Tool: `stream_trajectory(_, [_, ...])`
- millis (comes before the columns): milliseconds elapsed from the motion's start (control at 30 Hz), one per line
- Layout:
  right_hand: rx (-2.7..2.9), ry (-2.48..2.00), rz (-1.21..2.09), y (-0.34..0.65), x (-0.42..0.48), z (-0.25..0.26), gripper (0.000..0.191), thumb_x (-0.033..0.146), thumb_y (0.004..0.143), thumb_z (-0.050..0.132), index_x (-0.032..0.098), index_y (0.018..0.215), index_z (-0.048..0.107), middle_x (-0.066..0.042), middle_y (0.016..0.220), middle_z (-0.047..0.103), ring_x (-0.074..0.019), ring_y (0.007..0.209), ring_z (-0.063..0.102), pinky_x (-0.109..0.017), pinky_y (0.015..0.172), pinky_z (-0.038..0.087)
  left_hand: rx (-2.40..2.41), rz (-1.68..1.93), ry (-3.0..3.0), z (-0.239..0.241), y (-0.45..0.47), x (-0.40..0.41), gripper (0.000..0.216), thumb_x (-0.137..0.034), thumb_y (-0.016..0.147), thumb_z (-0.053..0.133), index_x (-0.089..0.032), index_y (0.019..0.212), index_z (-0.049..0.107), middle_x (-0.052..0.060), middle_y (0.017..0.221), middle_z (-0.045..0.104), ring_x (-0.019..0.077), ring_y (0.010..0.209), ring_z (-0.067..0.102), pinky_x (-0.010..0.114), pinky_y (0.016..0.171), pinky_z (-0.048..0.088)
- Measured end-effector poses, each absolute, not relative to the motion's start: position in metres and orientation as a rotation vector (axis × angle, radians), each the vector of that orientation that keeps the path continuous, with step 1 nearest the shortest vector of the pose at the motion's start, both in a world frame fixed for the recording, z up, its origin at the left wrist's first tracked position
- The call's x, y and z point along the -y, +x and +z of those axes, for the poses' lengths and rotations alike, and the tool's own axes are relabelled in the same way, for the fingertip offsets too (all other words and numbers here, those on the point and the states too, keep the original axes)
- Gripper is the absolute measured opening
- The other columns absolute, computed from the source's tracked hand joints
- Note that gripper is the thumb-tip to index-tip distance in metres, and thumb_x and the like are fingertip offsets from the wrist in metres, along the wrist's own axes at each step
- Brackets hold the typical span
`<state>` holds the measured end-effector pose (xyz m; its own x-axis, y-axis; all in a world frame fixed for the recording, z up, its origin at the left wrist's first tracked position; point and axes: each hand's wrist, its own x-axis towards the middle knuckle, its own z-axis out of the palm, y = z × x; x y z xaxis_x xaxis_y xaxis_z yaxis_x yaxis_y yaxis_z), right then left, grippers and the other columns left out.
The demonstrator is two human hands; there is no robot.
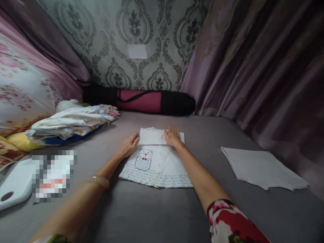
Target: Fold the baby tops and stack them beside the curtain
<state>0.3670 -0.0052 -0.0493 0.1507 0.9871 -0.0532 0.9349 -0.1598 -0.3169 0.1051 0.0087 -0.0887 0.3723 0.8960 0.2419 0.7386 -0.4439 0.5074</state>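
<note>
A small white garment (162, 168) printed with a bear and lines of lettering lies spread on the grey bedsheet. Its far end is folded over into a plain white band (151, 136). My left hand (129, 145) rests at the left edge of this band, fingers stretched out and pointing away from me. On the band's right part lies my right hand (173, 136), flat with the fingers extended. Neither hand grips anything that I can see. My right forearm covers the lower right side of the garment.
A second white cloth (260, 167) lies at the right. Rumpled clothes (73, 123) are heaped at the left, near a white phone-like object (17, 179) and a blurred-out item (55, 177). A black and maroon long bag (141, 101) lines the wall between curtains (243, 60).
</note>
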Motion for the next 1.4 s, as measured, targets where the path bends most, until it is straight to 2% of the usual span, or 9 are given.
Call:
stream_trajectory(100, [1.869, -2.239, 0.242, 0.366, 0.006, -0.055, 0.066, 0.041, 0.099, 0.019, -0.002, 0.148, 0.026, -0.019, 0.156, 0.023, -0.0278, 0.145, 0.015, -0.04, 0.117, 0.009, -1.407, 0.749, 2.302, -0.088, 0.104, -0.009, 0.061, -0.05, 0.094, 0.026, -0.012, 0.136, 0.047, 0.014, 0.14, 0.051, 0.0265, 0.131, 0.046, 0.044, 0.11, 0.034])
stream_trajectory(267, [1.913, -2.278, 0.278, 0.365, 0.006, -0.059, 0.065, 0.04, 0.098, 0.022, -0.003, 0.147, 0.028, -0.02, 0.156, 0.024, -0.0292, 0.144, 0.019, -0.042, 0.116, 0.013, -1.392, 0.797, 2.278, -0.085, 0.105, -0.007, 0.058, -0.049, 0.094, 0.028, -0.013, 0.133, 0.05, 0.013, 0.139, 0.053, 0.0261, 0.129, 0.048, 0.043, 0.11, 0.036])
stream_trajectory(433, [2.18, -1.978, 0.109, 0.338, 0.002, -0.048, 0.06, 0.037, 0.099, 0.022, 0.004, 0.148, 0.031, -0.014, 0.157, 0.024, -0.0246, 0.146, 0.014, -0.042, 0.118, 0.004, -1.331, 0.835, 2.336, -0.086, 0.104, -0.006, 0.055, -0.047, 0.094, 0.032, -0.013, 0.131, 0.053, 0.014, 0.137, 0.054, 0.0259, 0.127, 0.049, 0.042, 0.109, 0.037])
stream_trajectory(633, [2.445, -1.767, 0.2, 0.304, -0.015, -0.053, 0.061, 0.037, 0.098, 0.023, 0.004, 0.148, 0.03, -0.012, 0.157, 0.025, -0.0231, 0.145, 0.017, -0.04, 0.118, 0.009, -1.317, 0.785, 2.421, -0.086, 0.101, -0.004, 0.051, -0.047, 0.089, 0.046, -0.018, 0.129, 0.058, 0.014, 0.139, 0.051, 0.0283, 0.124, 0.051, 0.044, 0.106, 0.04])
stream_trajectory(733, [2.401, -1.806, 0.244, 0.304, -0.02, -0.058, 0.062, 0.038, 0.097, 0.024, 0.004, 0.149, 0.029, -0.013, 0.157, 0.025, -0.0235, 0.145, 0.02, -0.038, 0.117, 0.013, -1.317, 0.767, 2.426, -0.084, 0.101, -0.004, 0.046, -0.042, 0.088, 0.046, -0.018, 0.122, 0.063, 0.013, 0.137, 0.053, 0.028, 0.122, 0.053, 0.043, 0.105, 0.041])
stream_trajectory(900, [2.426, -1.836, 0.348, 0.306, -0.021, -0.049, 0.061, 0.037, 0.098, 0.024, 0.005, 0.149, 0.028, -0.012, 0.158, 0.022, -0.0229, 0.145, 0.019, -0.037, 0.117, 0.013, -1.316, 0.778, 2.39, -0.084, 0.101, -0.005, 0.044, -0.042, 0.086, 0.047, -0.018, 0.119, 0.065, 0.013, 0.134, 0.054, 0.0277, 0.121, 0.054, 0.042, 0.105, 0.041])
stream_trajectory(1133, [2.406, -1.676, 0.225, 0.266, -0.025, -0.05, 0.06, 0.036, 0.098, 0.022, 0.005, 0.149, 0.027, -0.012, 0.158, 0.021, -0.0224, 0.146, 0.014, -0.04, 0.118, 0.007, -1.322, 0.899, 2.283, -0.087, 0.1, -0.008, 0.05, -0.038, 0.085, 0.044, -0.011, 0.127, 0.054, 0.015, 0.125, 0.059, 0.0265, 0.117, 0.055, 0.042, 0.104, 0.042])
stream_trajectory(1267, [2.397, -1.691, 0.289, 0.247, -0.028, -0.064, 0.061, 0.036, 0.097, 0.021, 0.003, 0.148, 0.029, -0.012, 0.158, 0.022, -0.0233, 0.146, 0.014, -0.041, 0.118, 0.009, -1.393, 0.903, 2.195, -0.088, 0.099, -0.01, 0.056, -0.033, 0.083, 0.042, -0.009, 0.134, 0.045, 0.016, 0.134, 0.054, 0.0271, 0.124, 0.05, 0.044, 0.108, 0.037])
stream_trajectory(1400, [2.404, -1.689, 0.348, 0.246, -0.03, -0.065, 0.06, 0.034, 0.096, 0.021, 0.005, 0.149, 0.028, -0.01, 0.159, 0.02, -0.0219, 0.147, 0.012, -0.04, 0.118, 0.006, -1.381, 0.879, 2.218, -0.088, 0.098, -0.01, 0.059, -0.033, 0.082, 0.043, -0.013, 0.137, 0.043, 0.014, 0.137, 0.052, 0.027, 0.126, 0.047, 0.045, 0.109, 0.035])
